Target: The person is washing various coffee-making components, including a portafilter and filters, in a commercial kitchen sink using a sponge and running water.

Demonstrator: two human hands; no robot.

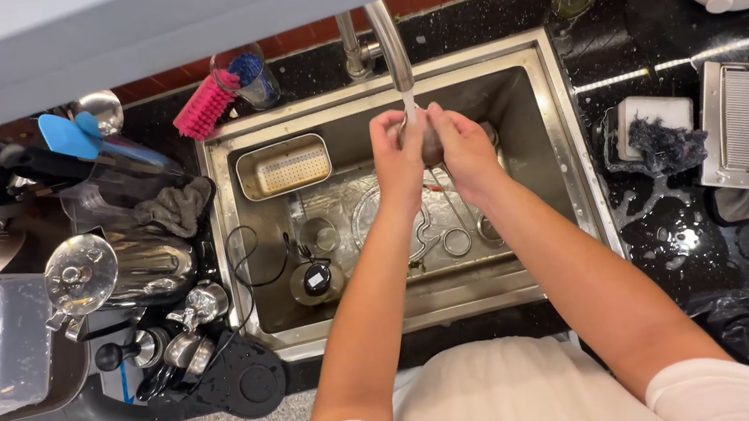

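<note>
both hands meet under the tap [386, 36], over the middle of the sink [549, 100]. left hand [398, 158] and right hand [464, 153] cup a small brownish item [431, 143] between them, directly below the spout; its kind cannot be told. fingers of both hands are curled together and clamped on the item. a thin stream of water falls onto it.

judgement on the step in hand: the item is best kept centred under the stream and turned between the palms, low in the sink so that splash stays inside the walls.

edges and room, all relative to the sink: the floor below the hands carries wire rings and round metal parts, so a drop would land among them. a perforated tray [284, 167] sits in the back left corner. a black-topped cup [315, 281] stands at the front left. outside the left rim the bench is crowded with metal jugs [146, 269]. outside the right rim lie a sponge [661, 137] and wet bench. open room is mainly straight up and toward the person.
</note>
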